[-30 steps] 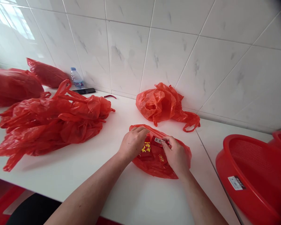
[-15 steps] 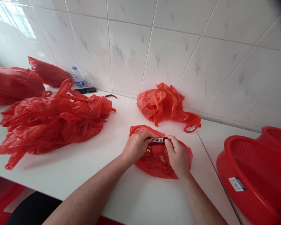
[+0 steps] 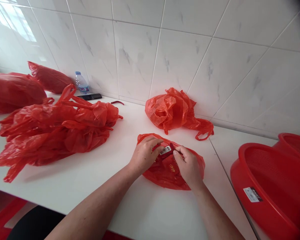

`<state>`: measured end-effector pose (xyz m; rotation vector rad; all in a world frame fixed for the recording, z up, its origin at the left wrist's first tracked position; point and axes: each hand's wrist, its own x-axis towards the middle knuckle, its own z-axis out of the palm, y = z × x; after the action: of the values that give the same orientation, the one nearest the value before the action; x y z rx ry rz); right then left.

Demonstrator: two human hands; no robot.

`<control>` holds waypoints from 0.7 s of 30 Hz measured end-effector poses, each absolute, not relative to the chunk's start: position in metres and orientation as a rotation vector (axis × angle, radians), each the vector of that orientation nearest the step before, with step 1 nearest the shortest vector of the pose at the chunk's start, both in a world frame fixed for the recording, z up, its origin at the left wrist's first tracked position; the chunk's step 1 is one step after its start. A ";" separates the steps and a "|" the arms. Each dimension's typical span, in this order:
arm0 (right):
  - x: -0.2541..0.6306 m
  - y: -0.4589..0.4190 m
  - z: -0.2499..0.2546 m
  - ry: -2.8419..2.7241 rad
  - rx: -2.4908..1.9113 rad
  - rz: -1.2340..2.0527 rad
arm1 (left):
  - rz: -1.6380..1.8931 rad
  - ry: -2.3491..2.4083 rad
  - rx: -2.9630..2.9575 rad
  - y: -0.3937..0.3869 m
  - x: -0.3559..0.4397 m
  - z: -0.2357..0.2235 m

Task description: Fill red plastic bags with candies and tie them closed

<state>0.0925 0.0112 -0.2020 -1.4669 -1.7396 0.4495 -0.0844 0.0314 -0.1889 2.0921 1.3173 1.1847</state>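
Note:
A small red plastic bag (image 3: 165, 176) lies on the white counter (image 3: 130, 206) in front of me, with red packets bearing gold print inside it. My left hand (image 3: 143, 155) and my right hand (image 3: 188, 165) meet over the bag's top edge. Both pinch a small red packet with a white label (image 3: 165, 150), tilted up between the fingertips. The fingers of both hands are curled closed on it.
A heap of red plastic bags (image 3: 55, 130) covers the left of the counter, with fuller red bags (image 3: 15, 90) behind. A crumpled orange-red bag (image 3: 175, 111) sits by the tiled wall. A water bottle (image 3: 81, 83) and a phone (image 3: 91, 97) stand far left. Red baskets (image 3: 272, 186) are at the right.
Both hands came together on the labelled packet and lifted it from lying flat in the bag; it now tilts, label facing up-left.

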 end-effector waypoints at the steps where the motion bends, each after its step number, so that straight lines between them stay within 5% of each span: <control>1: 0.092 0.011 -0.201 -1.758 -1.454 0.455 | 1.191 1.309 2.104 0.032 -0.084 -0.189; 21: 0.087 0.005 -0.198 -1.741 -1.328 0.727 | 1.062 1.106 1.686 0.030 -0.080 -0.192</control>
<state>0.0872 0.0052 -0.1979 -1.3283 -1.7412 0.7268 -0.0803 0.0305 -0.1915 1.6859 1.1059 1.0621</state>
